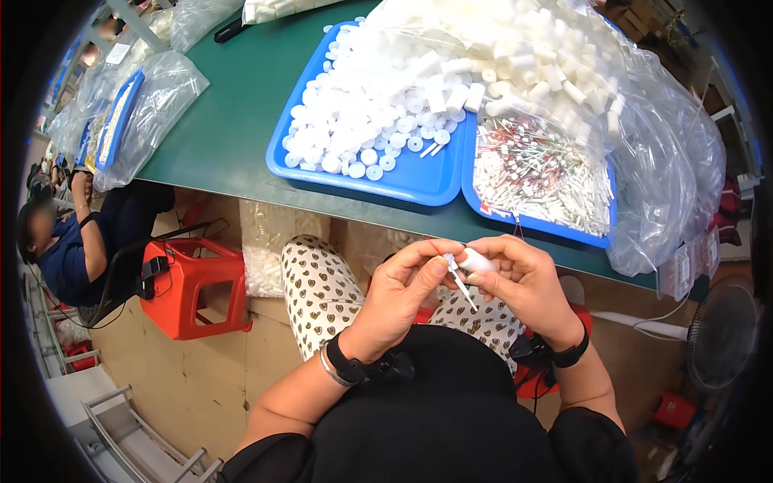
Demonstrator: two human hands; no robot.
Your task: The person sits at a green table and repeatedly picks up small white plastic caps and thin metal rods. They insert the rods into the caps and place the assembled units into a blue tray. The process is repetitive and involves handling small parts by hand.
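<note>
In front of my body, just off the table's near edge, my two hands meet. My left hand [393, 296] pinches a thin white stick [462, 290] with a small white piece at its upper end; the stick points down and to the right. A short white cylinder [477, 261] sits between the fingers and thumb of my right hand [527, 283], close to the stick's upper end. Whether the cylinder and the stick touch is hard to tell. A thin red wire [436, 245] shows by my left fingers.
Ahead on the green table [217, 121] lie a blue tray [386, 191] of white discs [354, 153] and another blue tray [538, 229] of thin white parts with red wires. White cylinders [555, 72] in clear plastic are heaped behind. A red stool [173, 290] and a seated person [68, 249] are left.
</note>
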